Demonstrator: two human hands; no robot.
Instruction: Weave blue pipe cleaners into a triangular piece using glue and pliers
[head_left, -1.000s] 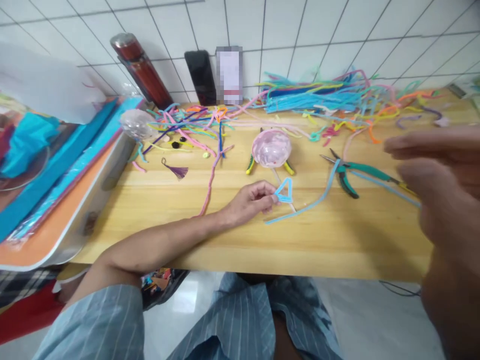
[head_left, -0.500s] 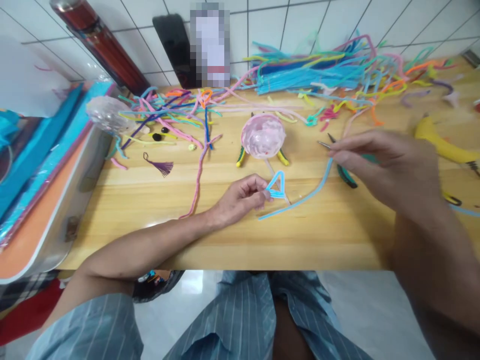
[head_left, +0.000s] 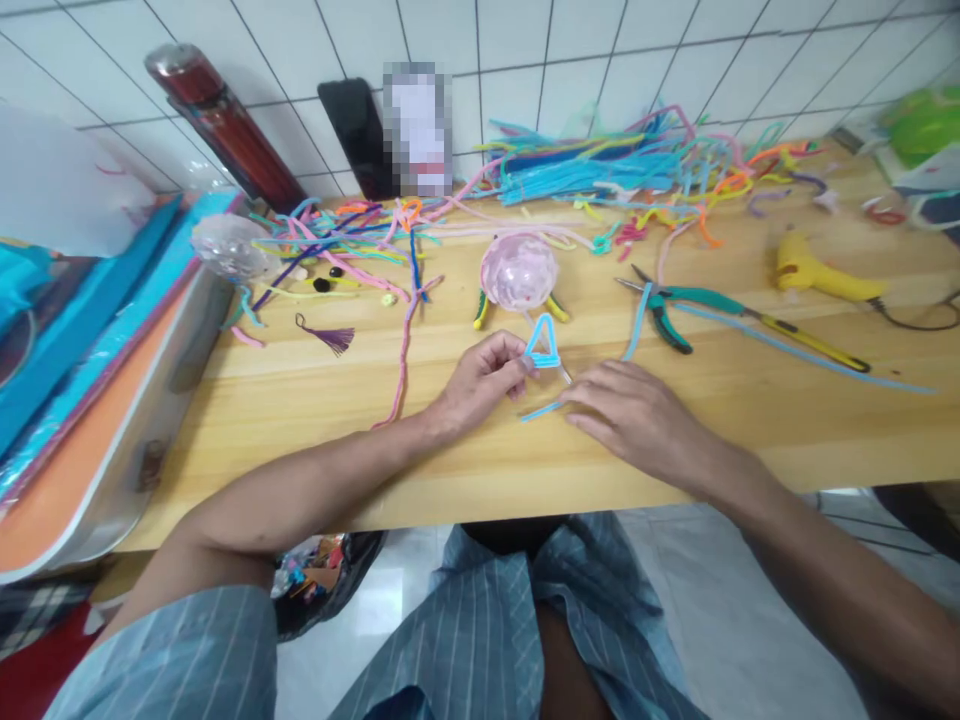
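Pinched in my left hand [head_left: 489, 372] is a light blue pipe cleaner triangle [head_left: 544, 345], held at its lower left corner. A thin pale stem [head_left: 565, 377] shows beside the triangle, close to the fingertips of my right hand [head_left: 630, 412]. That hand lies low over a loose blue pipe cleaner [head_left: 639, 322] and hides its middle; thumb and fingers look slightly apart. Green-handled pliers [head_left: 670, 300] rest on the table to the right, jaws apart, across the blue strip. Behind the triangle sits a translucent pink bowl-like piece [head_left: 521, 272].
Pipe cleaners [head_left: 600, 170] are heaped along the tiled wall. A yellow glue gun [head_left: 821, 270] and a yellow-black cutter [head_left: 817, 343] lie at right. A purple tassel [head_left: 330, 335], a dark phone [head_left: 360, 140], a red flask [head_left: 232, 140] and a storage box [head_left: 161, 440] stand or lie left.
My right hand has left the pliers and come down and left to the loose blue pipe cleaner. My left hand still holds the triangle. The view has shifted slightly.
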